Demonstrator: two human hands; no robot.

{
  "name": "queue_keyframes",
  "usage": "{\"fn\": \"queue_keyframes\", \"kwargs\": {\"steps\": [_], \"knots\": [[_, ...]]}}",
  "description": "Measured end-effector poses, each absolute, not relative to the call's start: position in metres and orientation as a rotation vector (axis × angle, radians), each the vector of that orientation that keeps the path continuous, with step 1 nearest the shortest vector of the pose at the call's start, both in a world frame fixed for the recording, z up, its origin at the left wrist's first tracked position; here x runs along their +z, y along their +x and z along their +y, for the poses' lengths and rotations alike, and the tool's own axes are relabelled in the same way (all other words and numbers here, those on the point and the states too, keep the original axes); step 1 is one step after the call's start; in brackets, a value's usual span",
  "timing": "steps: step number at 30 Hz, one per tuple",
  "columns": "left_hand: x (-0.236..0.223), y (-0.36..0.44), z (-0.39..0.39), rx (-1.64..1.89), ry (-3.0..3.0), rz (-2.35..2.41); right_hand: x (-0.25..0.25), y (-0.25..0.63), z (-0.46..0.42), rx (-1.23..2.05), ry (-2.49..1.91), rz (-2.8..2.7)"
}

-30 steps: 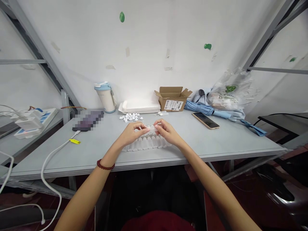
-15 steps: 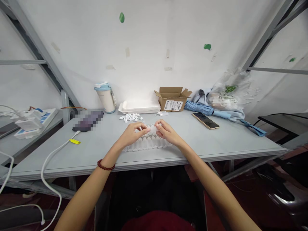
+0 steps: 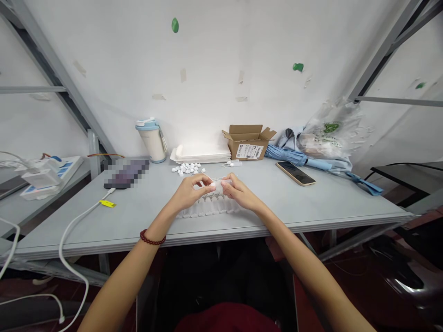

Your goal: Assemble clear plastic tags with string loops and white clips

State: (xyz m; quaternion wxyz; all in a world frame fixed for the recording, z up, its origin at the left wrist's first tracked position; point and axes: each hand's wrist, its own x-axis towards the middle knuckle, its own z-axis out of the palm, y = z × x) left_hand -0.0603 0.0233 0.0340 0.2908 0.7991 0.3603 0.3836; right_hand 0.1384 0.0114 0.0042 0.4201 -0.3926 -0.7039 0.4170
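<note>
presently, both hands are meeting above the middle of the grey table [image 3: 328, 200], near its front edge. between them there is a small translucent tube [image 3: 218, 186], which is lifted above the other tubes and lies nearly level from one hand to the other. the left hand [image 3: 194, 190] has its thumb and index finger clamped on the left end of this tube, where a whiter part shows; i cannot tell whether this part is a cap. the right hand [image 3: 238, 191] is closed with thumb and bent fingers on the right end of the same tube. on the left wrist there is a bracelet [image 3: 152, 237] of dark red beads.

just below the hands, a row of translucent tubes [image 3: 210, 206] lies side by side on the table, and the fingers partly hide its upper side. behind the left hand, a loose group of small white caps [image 3: 187, 168] is spread. farther back, near the wall, stand a light tumbler [image 3: 152, 142] with blue lid, a stack of white flat packages [image 3: 204, 154] and an open cardboard box [image 3: 249, 146] with a label. to the right, well apart from the hands, are a phone [image 3: 296, 173], a folded blue umbrella [image 3: 318, 164] and a transparent plastic bag [image 3: 327, 140].
</note>
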Motion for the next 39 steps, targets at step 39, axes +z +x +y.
{"fn": "queue_keyframes", "kwargs": {"steps": [39], "knots": [[0.031, -0.0617, 0.0226, 0.923, 2.003, 0.942, 0.0103, 0.1381, 0.0095, 0.708, -1.057, -1.882]]}}
